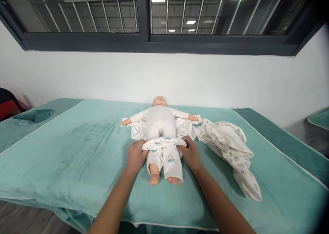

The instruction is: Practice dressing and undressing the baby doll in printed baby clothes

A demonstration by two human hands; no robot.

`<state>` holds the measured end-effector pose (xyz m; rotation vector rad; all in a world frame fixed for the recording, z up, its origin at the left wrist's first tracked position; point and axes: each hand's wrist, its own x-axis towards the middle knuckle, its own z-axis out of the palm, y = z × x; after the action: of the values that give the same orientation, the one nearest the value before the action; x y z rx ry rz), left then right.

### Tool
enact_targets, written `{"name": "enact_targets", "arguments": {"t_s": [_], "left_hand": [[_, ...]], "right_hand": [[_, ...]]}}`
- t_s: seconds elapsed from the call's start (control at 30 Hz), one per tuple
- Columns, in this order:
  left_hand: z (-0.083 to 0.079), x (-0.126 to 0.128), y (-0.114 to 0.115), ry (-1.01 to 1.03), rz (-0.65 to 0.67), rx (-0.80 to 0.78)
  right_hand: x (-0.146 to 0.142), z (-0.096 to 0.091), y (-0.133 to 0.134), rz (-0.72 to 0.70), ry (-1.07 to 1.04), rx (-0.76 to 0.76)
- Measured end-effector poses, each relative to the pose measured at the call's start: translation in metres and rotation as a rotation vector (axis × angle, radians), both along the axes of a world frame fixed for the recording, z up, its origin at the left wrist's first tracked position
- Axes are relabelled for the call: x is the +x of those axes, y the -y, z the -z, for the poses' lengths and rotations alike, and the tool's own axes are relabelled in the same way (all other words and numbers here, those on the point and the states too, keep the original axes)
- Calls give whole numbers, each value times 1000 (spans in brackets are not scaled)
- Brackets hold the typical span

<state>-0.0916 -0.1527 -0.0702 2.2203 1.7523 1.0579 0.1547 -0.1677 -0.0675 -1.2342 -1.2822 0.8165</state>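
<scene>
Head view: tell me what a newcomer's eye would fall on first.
The doll, lying with arms spread on the green cover, stands out most. At its legs, the left hand and right hand grip printed white trousers by the top. To the picture's right, a crumpled patterned cloth lies on the cover.

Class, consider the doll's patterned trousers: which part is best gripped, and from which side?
Probably the waistband, at its two ends, one hand per side, coming from the foot end of the doll. This band lies bunched crosswise, its ends reaching past the legs, where the left hand and right hand hold it.
</scene>
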Motion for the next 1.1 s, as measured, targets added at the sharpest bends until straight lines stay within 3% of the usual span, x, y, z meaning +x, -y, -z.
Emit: {"name": "enact_targets", "arguments": {"t_s": [0.13,0.23,0.33,0.47,0.6,0.7,0.87,1.1], "left_hand": [[-13,3,12,217,23,-179],[-16,-7,36,457,200,-318],[-8,-19,62,429,401,-336],[11,-19,76,135,437,-257],[16,-8,69,91,364,-150],[1,-3,66,138,355,-173],[-45,-1,74,309,315,-409],[-102,-1,88,537,418,-704]], "right_hand": [[4,-5,3,-205,16,-55],[15,-14,21,-429,55,-59],[25,-21,44,-600,144,-25],[17,-18,61,-521,330,26],[3,-11,67,-371,310,7],[0,-14,71,-350,231,-36],[7,-29,76,-374,87,-148],[14,-86,88,-631,-228,-440]]}}
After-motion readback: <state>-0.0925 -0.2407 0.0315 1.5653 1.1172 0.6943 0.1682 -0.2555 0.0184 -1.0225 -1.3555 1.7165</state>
